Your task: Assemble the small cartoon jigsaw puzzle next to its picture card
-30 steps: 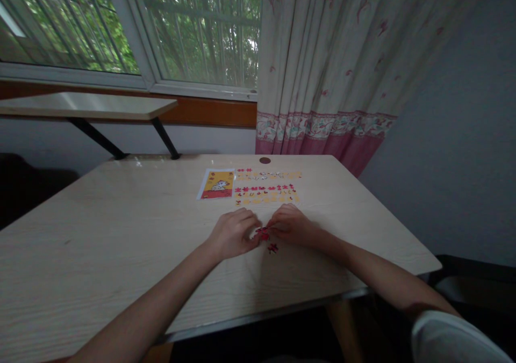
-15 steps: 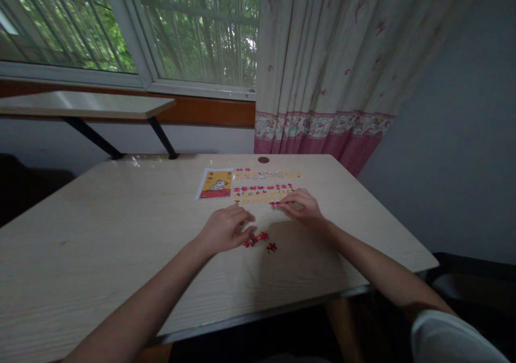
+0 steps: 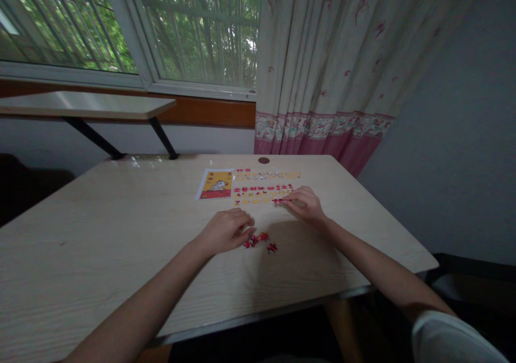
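Puzzle piece (image 3: 278, 200), red: right hand (image 3: 305, 205) pinched it at the yellow rows (image 3: 245, 201); seemed light, stiff, best gripped edgewise. Left hand (image 3: 228, 231) (fingers parted, apparently empty) rested beside loose red pieces (image 3: 264, 236).

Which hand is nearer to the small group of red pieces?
Left. The left hand is just left of the group; the right hand is farther off, beyond it to the right.

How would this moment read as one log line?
right grip: pinching red piece at puzzle rows; left grip: beside loose red pieces; picture card: left of rows
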### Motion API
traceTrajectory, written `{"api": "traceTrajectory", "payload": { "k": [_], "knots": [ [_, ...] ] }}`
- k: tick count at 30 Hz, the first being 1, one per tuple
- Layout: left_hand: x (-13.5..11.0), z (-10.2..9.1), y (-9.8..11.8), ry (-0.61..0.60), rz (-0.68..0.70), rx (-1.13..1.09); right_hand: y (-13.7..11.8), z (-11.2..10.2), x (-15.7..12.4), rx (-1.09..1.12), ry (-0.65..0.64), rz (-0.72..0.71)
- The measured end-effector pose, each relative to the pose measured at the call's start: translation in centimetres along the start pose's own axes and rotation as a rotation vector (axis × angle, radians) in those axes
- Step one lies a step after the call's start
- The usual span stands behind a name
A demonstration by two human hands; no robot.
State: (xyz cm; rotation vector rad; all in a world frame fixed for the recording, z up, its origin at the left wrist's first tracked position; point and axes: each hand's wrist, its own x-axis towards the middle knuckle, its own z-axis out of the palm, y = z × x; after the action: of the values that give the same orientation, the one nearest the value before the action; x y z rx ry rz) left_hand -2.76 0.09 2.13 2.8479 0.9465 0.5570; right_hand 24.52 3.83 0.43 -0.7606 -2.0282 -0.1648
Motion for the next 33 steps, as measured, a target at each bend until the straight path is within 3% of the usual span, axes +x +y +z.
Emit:
{"api": "traceTrajectory", "payload": {
  "k": [5, 9, 15, 20, 27, 33],
  "knots": [
    [0.0, 0.3, -0.2, 0.004, -0.004, 0.006, 1.0, 0.3, 0.3, -0.002, -0.142, 0.069],
    [0.2, 0.4, 0.0, -0.005, 0.000, 0.005, 3.1, 1.3, 2.2, -0.016, -0.184, 0.188],
    [0.3, 0.3, 0.3, -0.018, -0.023, -0.023, 7.3, 5.6, 6.8, -0.079, -0.286, 0.442],
    [0.2, 0.4, 0.3, 0.005, -0.031, -0.044, 9.1, 9.2, 9.4, -0.167, -0.368, 0.641],
    [0.2, 0.3, 0.5, 0.016, -0.028, -0.056, 9.9, 11.6, 10.8, -0.229, -0.542, 0.681],
    [0.2, 0.4, 0.4, 0.014, -0.020, -0.053, 9.5, 11.8, 10.7, -0.229, -0.571, 0.675]
  ]
}}
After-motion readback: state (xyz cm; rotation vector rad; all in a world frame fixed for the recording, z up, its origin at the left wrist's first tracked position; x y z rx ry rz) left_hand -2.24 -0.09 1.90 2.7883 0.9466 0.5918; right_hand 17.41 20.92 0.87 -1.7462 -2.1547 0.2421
